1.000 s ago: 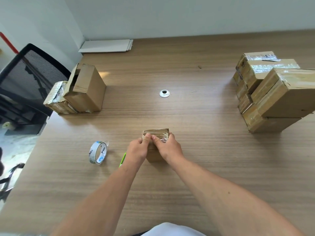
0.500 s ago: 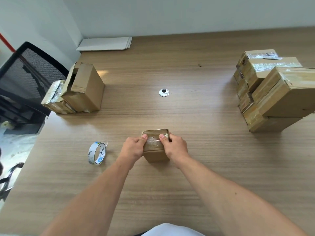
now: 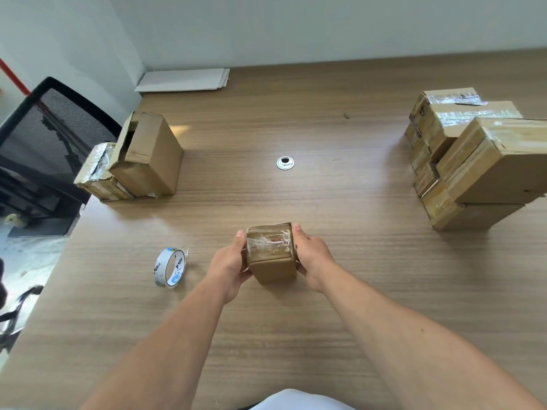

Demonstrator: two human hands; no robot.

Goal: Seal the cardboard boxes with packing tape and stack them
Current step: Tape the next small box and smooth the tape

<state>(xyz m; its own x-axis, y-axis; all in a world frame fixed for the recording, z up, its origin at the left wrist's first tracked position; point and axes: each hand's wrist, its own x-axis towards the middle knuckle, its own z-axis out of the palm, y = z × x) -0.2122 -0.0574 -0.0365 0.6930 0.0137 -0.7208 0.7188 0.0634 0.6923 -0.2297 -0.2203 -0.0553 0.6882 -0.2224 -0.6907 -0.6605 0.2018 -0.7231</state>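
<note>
A small cardboard box [image 3: 270, 253], its top sealed under crinkled clear tape, is at the near middle of the wooden worktop [image 3: 355, 291]. The left hand [image 3: 229, 266] and right hand [image 3: 313, 258] each have their grip curled round one side of it. A tape roll [image 3: 170, 267] stands on edge just to its left. At the far-left edge, an open-flapped box [image 3: 148, 155] shows a dark interior. A stack of sealed boxes [image 3: 479, 161] stands far right, with open worktop between.

Mesh chair [image 3: 50, 137], white sheets [image 3: 183, 80], desk grommet [image 3: 285, 163]
</note>
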